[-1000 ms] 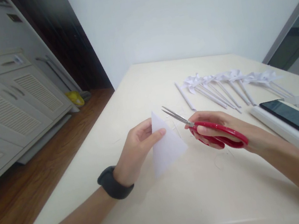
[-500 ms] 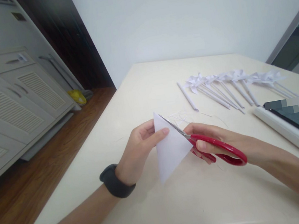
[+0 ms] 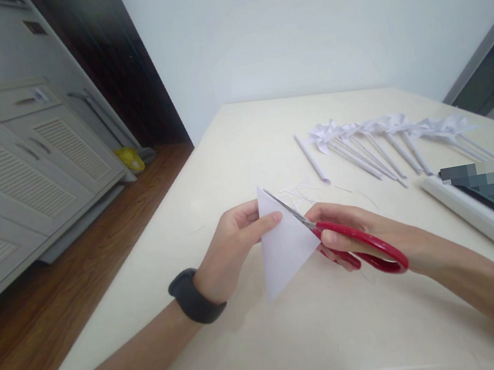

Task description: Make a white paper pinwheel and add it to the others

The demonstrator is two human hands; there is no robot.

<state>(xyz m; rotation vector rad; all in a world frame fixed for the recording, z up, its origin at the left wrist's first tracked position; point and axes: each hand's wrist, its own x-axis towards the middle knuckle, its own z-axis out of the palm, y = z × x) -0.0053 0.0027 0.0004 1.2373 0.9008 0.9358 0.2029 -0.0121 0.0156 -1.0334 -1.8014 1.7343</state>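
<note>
The left hand (image 3: 233,247) pinches a folded white paper triangle (image 3: 282,242) near its upper corner, thumb across the front face and the other fingers hidden behind the sheet. The paper is held above the cream table (image 3: 274,344), standing roughly upright; its long axis runs from the sharp top corner down to a lower point aimed at the tabletop, with a third corner jutting right toward the scissors. The right hand (image 3: 359,232) is closed through the red loops of a pair of scissors (image 3: 330,231), fingers curled around the handles. Their long axis slants from the handles at lower right up to the tips at upper left, and the steel blades lie nearly together along the triangle's upper right edge, tips reaching close to its top corner; whether the blades straddle the paper or merely lie against it cannot be made out. A dark wristband (image 3: 193,297) circles the left wrist. Thin paper slivers (image 3: 298,191) lie on the table just behind the hands. Farther back on the right, a row of white paper pinwheels (image 3: 385,136) lies flat, their rolled sticks pointing toward the person, with one bare rolled paper stick (image 3: 311,159) at the row's left end. At the right edge sits a white slab (image 3: 479,215) bearing a dark, partly pixelated object, cut off by the frame. Louvred cabinets (image 3: 14,180) and a wooden floor (image 3: 76,270) fill the left side.
</note>
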